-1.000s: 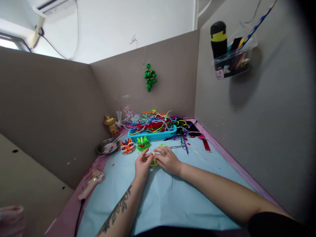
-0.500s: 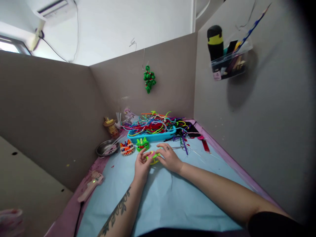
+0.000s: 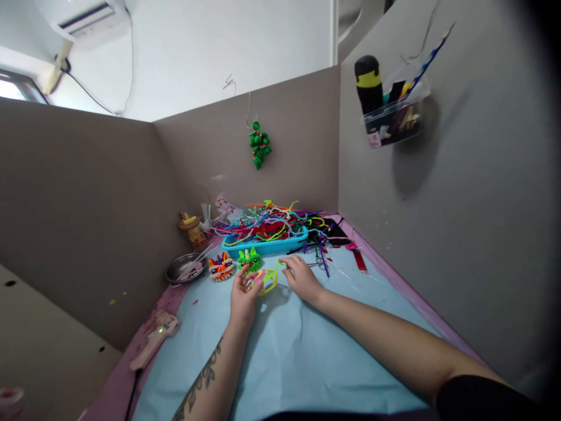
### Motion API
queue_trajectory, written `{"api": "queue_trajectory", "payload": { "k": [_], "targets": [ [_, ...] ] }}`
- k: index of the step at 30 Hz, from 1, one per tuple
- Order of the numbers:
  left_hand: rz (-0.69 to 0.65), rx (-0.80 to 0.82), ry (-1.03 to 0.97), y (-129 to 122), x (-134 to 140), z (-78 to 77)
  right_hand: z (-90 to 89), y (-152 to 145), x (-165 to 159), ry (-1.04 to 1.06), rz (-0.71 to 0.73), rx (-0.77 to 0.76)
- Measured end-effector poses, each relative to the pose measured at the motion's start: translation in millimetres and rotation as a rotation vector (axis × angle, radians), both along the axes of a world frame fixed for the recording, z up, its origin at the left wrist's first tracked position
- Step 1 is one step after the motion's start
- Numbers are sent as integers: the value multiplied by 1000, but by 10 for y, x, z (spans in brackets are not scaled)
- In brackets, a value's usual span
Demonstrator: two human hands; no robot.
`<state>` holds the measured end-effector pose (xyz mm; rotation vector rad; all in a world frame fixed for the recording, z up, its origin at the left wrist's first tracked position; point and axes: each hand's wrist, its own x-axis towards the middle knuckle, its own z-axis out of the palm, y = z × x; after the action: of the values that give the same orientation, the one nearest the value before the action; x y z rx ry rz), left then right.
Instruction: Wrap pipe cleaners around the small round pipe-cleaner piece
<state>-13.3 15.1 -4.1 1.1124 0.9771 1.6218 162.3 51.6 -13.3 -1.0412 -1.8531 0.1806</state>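
Centrally, the left hand (image 3: 243, 295) pinches a yellow loop (image 3: 268, 290) above the cloth (image 3: 289, 351), its strand (image 3: 277, 266) pointing up and right into the pinching right hand (image 3: 304, 280). Behind sit a green figure (image 3: 250, 262) and a tray (image 3: 272, 247).

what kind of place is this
Probably a craft workspace: a blue tray heaped with colourful fuzzy stems, two small animal-head figures in front of it, and what looks like a glue gun.

Grey partition panels (image 3: 302, 140) stood at left, centre and right of frame, with white wall (image 3: 228, 41) above the middle one, a white AC unit (image 3: 94, 29) and bright window (image 3: 11, 90) at upper left, and a light-blue sheet (image 3: 284, 362) over the pink tabletop (image 3: 111, 383) at lower centre.
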Motion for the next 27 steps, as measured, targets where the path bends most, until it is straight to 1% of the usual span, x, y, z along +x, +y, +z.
{"api": "queue_trajectory", "payload": {
  "k": [7,11,13,15,17,20,22,24,27],
  "targets": [
    [-53,-47,-132,5,-24,23,-103,129,33,-16,-12,-67],
    [-58,-58,-211,15,-31,52,-101,143,45,-48,-15,-126],
    [-57,-64,-238,26,-41,48,-73,144,62,-16,-2,-153],
    [-51,-68,-231,38,-49,28,-19,138,75,94,33,-190],
    [-43,-69,-204,50,-51,1,55,123,76,283,85,-254],
    [-29,-63,-151,63,-46,-34,168,91,56,600,217,-369],
    [-12,-54,-111,65,-40,-45,220,72,37,758,304,-430],
    [3,-49,-68,59,-31,-48,249,61,22,851,345,-469],
    [0,-47,-12,44,-14,-46,266,58,6,929,370,-490]
  ]
}}
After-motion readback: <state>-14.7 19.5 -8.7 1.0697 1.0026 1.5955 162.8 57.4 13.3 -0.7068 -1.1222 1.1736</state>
